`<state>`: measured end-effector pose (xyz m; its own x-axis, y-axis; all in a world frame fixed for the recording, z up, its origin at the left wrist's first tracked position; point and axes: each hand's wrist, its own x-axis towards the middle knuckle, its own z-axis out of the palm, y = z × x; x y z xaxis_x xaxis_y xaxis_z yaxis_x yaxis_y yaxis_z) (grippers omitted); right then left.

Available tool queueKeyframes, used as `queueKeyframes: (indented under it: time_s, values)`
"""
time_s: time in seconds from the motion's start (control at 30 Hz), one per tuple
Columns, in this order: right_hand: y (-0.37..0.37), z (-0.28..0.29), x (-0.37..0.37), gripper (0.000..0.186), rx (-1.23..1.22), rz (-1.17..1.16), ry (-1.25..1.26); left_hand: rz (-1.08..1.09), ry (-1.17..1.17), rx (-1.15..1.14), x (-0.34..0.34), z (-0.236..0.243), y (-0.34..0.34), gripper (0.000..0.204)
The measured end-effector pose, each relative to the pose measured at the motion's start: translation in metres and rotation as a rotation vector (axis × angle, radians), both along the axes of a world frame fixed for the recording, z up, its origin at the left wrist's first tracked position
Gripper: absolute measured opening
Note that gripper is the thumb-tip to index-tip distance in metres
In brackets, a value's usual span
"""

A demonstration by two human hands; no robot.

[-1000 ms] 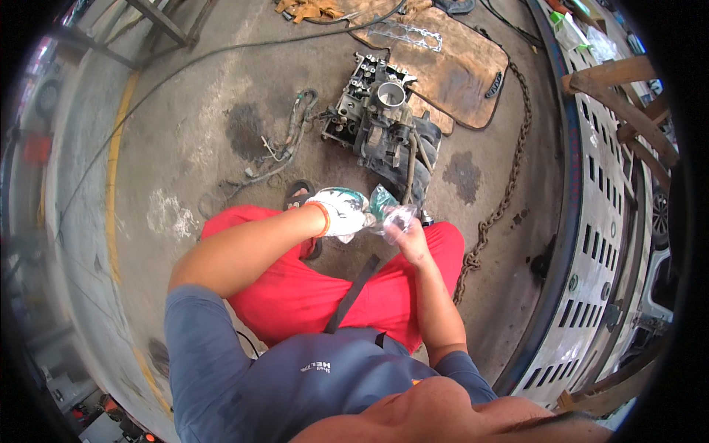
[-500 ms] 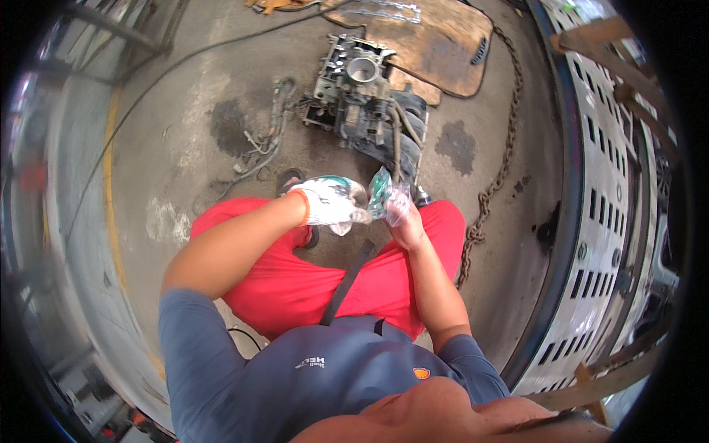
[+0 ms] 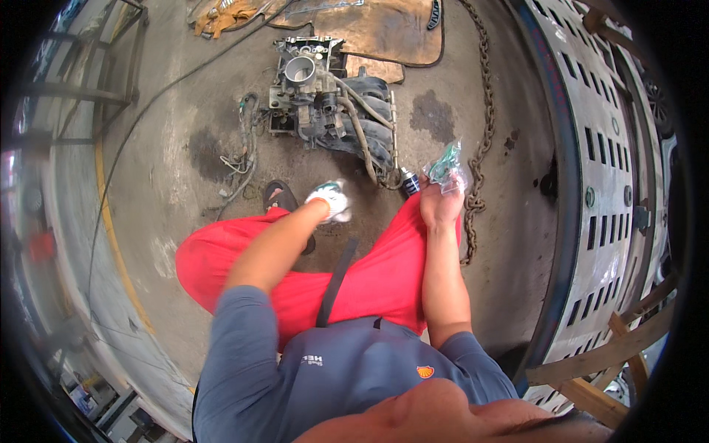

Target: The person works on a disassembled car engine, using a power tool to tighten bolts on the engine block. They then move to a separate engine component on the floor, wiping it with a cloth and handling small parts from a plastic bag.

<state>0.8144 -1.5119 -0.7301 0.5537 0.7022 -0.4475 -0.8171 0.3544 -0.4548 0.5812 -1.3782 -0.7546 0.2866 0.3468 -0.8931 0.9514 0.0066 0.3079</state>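
Note:
A white knitted glove with an orange cuff covers my left hand (image 3: 329, 201), which is low over the floor between my knees. Motion smears its fingers, so I cannot tell if it holds anything. Beyond my right knee, my bare right hand (image 3: 442, 205) grips a clear plastic bag (image 3: 448, 171) with something green and thin inside. Ahead on the floor sits a dirty engine assembly (image 3: 310, 111) with a round metal throttle opening, a black ribbed intake manifold (image 3: 373, 92) and hoses. A dark blue can or bottle (image 3: 410, 181) stands beside its near right corner, close to the bag.
A loose wiring harness (image 3: 249, 140) lies left of the engine assembly. Stained brown boards (image 3: 391, 37) rest behind it. A rusty chain (image 3: 484, 96) runs along the floor at right, before a slotted metal frame (image 3: 591, 221). A black cable (image 3: 159, 88) crosses the floor at left.
My hands have moved apart: the left toward the floor at left, the right outward past my right knee with the plastic bag. The view has shifted, too.

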Motion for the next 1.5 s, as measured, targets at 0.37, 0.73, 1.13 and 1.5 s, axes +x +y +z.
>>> queueKeyframes:
  time_s: [0.37, 0.73, 1.13, 1.5]
  values:
    - [-0.034, 0.0, 0.003, 0.026, 0.034, 0.083, -0.056, 1.646, -0.809, -1.051, 0.096, -0.082, -0.021, 0.016]
    - [-0.036, -0.022, 0.014, 0.027, 0.027, 0.088, -0.063, 1.198, -0.653, -0.25, 0.093, -0.072, -0.024, 0.052]
    - [-0.046, -0.019, 0.022, 0.024, -0.044, 0.085, -0.097, 1.325, -0.738, -0.322, 0.094, -0.075, -0.025, 0.058]
    - [-0.043, -0.021, 0.015, 0.03, 0.011, 0.056, -0.079, 1.079, -0.812, -0.074, 0.083, -0.07, -0.011, 0.053]
